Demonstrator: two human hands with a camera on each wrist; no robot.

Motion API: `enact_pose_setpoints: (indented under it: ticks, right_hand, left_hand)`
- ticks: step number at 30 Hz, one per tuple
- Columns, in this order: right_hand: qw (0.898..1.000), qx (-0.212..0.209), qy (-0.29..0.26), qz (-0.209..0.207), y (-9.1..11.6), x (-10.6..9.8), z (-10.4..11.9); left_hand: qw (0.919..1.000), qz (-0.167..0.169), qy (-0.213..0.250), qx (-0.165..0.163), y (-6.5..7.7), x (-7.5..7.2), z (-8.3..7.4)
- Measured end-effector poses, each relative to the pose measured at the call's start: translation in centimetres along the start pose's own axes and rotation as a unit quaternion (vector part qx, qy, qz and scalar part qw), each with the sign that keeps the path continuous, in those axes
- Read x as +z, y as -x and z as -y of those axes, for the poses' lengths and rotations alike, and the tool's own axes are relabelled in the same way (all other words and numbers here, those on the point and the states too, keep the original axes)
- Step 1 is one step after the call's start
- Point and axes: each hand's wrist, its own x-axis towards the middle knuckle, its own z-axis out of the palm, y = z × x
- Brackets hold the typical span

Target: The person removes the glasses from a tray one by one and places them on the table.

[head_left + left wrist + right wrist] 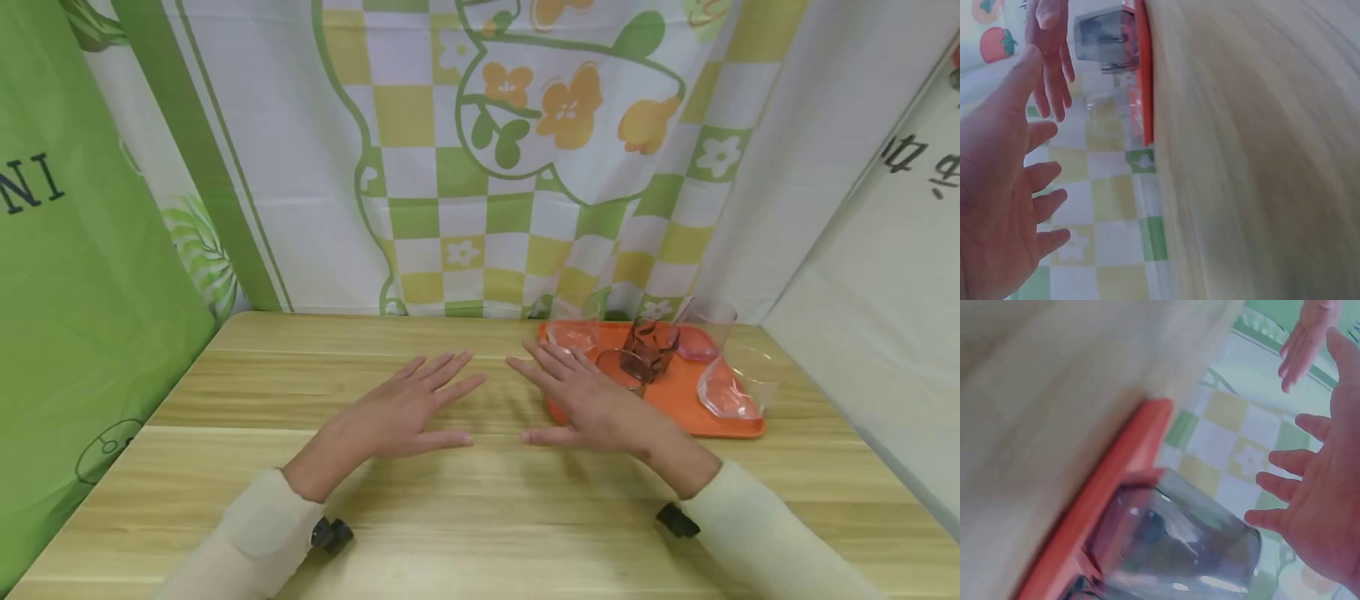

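My left hand (397, 414) hovers over the wooden table with fingers spread and nothing in it. To its right, my right hand (596, 406) is also held out flat with spread fingers, empty, partly in front of an orange tray (678, 408). Several drinking glasses stand on that tray: a dark patterned glass (651, 350), a pink-tinted glass (702, 329), a clear glass (738, 387) at the right, another clear glass (573, 325) at the back left. A smoky glass (1179, 540) sits nearest the right hand, apart from its fingers in the right wrist view; the hand partly hides it in the head view.
The wooden table (465, 517) reaches back to a checkered, flowered curtain (510, 208). A green cloth (82, 275) hangs along the left side and a white cloth (892, 333) along the right.
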Motion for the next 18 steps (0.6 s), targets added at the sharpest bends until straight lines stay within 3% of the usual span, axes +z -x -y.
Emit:
enact_pose_setpoints:
  ticks: [7,14,18]
  right_hand:
    - [0.998,0.01,-0.035,-0.048,0.8,-2.5,-0.9]
    - [0.986,0.009,-0.061,-0.156,3.2,-4.7,-3.1]
    - [0.977,0.035,-0.049,-0.206,4.9,-5.5,-4.5]
  left_hand:
    - [0.9992,-0.037,0.009,0.008,-1.0,-0.5,-1.0]
    - [0.9952,-0.047,0.084,-0.016,-2.9,0.0,-1.9]
    - [0.9912,-0.041,0.123,-0.027,-4.5,0.8,-2.4]
